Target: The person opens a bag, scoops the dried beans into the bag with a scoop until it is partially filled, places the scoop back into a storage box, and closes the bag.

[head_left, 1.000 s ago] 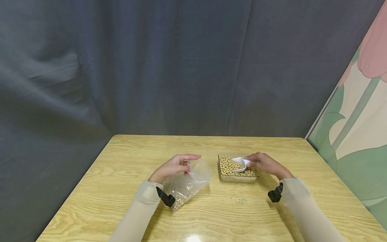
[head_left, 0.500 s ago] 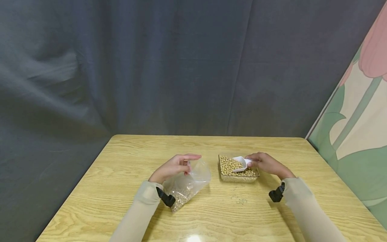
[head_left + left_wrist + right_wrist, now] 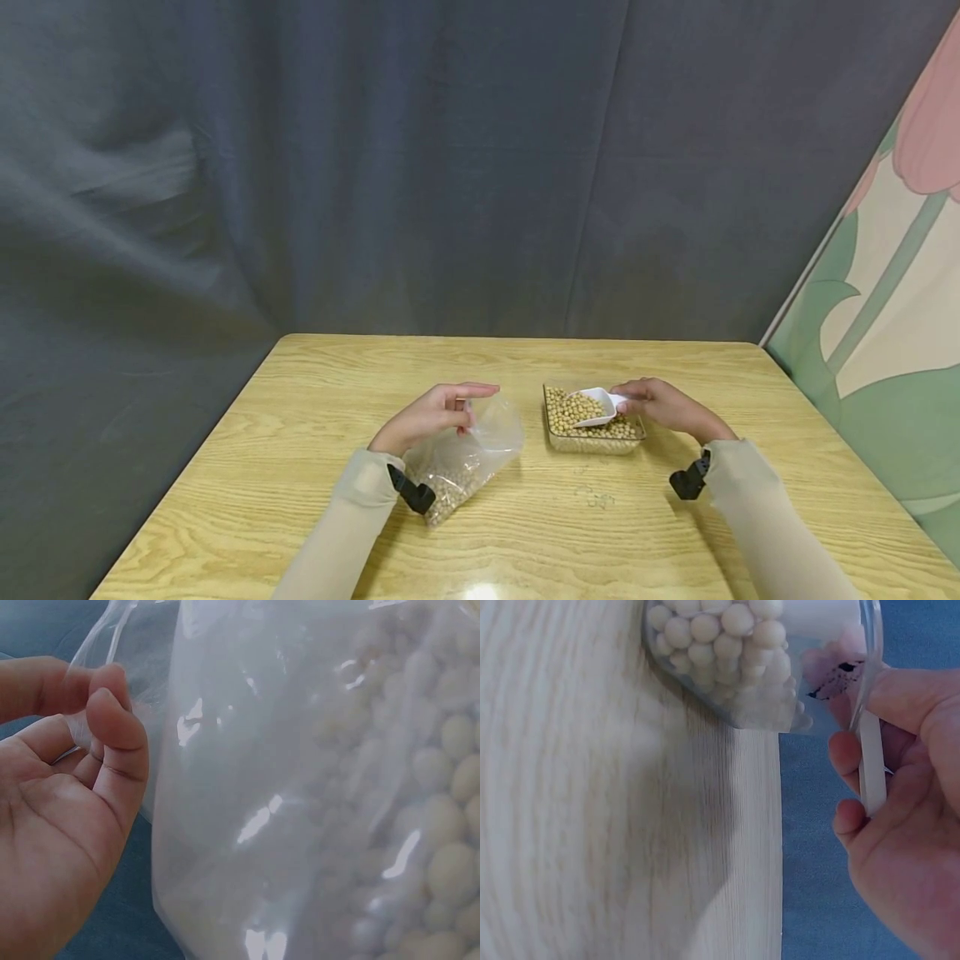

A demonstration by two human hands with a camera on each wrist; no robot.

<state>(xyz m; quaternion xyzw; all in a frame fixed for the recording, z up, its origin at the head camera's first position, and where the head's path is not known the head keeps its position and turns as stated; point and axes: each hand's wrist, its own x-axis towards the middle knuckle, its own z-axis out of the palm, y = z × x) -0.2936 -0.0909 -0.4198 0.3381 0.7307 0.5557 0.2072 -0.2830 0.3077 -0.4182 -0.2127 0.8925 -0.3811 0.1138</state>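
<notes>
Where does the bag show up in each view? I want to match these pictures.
Head: the bag is below centre, left of the box, held by the left hand.
Left wrist: it fills the centre and right.
Right wrist: not in it.
Shared landmark: beans, in all three; the right wrist view shows the box's, the left wrist view the bag's.

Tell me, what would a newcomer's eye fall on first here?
Probably the white scoop in the right hand, at the clear box of pale beans right of centre. Next, perhaps, the left hand, pinching a clear bag with more beans low in it. The big pink flower at the head view's right edge stands out too.
</notes>
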